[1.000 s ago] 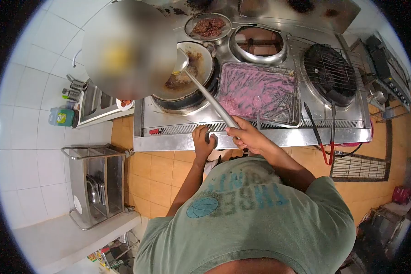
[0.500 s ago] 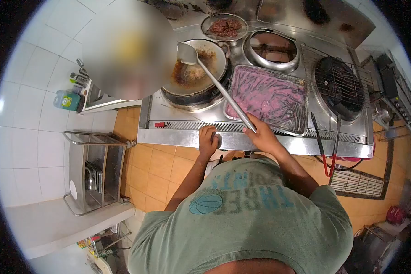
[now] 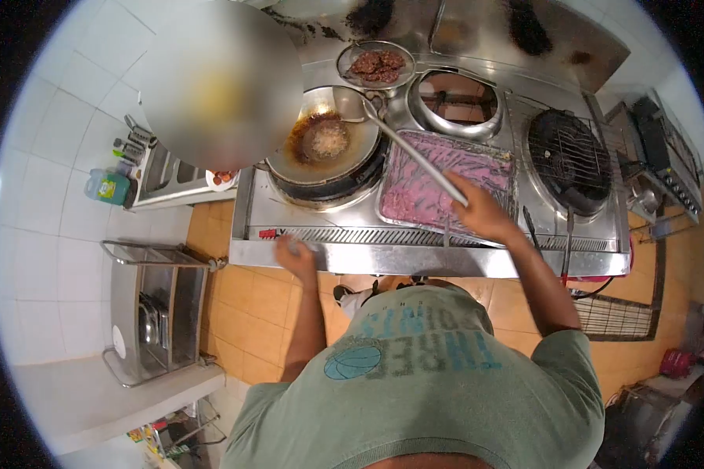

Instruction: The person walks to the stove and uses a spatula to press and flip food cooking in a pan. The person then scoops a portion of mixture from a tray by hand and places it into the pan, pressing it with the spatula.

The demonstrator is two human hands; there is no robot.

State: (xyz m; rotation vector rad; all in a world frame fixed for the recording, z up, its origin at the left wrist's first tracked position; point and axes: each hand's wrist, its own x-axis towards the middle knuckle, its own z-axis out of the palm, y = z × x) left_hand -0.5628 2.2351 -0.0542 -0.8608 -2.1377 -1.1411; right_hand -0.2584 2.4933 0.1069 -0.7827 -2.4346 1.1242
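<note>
My right hand [image 3: 481, 209] is closed around the long metal handle of a wok spatula [image 3: 418, 152]. The spatula's head lies over the far right rim of a wok [image 3: 305, 170], above its inside. Brown-stained liquid with pale foamy bits [image 3: 326, 142] sits in the wok's bottom. At the stove's front edge, my left hand [image 3: 296, 256] has its fingers curled near the red label. Whatever those fingers hold, if anything, is hidden. A tray [image 3: 383, 219] smeared with pink and dark streaks lies right of the wok, partly under my right forearm.
Behind the wok rests a strainer [image 3: 338, 72] with dark red-brown pieces [image 3: 379, 66]. A round burner ring [image 3: 422, 117] stands beside it. A wire rack [image 3: 583, 148] covers the right burner. Red-handled tongs [image 3: 567, 250] hang over the front edge. A metal trolley [image 3: 160, 313] stands left.
The spatula's head has moved right and back, from over the wok's middle to its far rim. My right hand has gone right and up; my left hand has slid left along the stove's edge.
</note>
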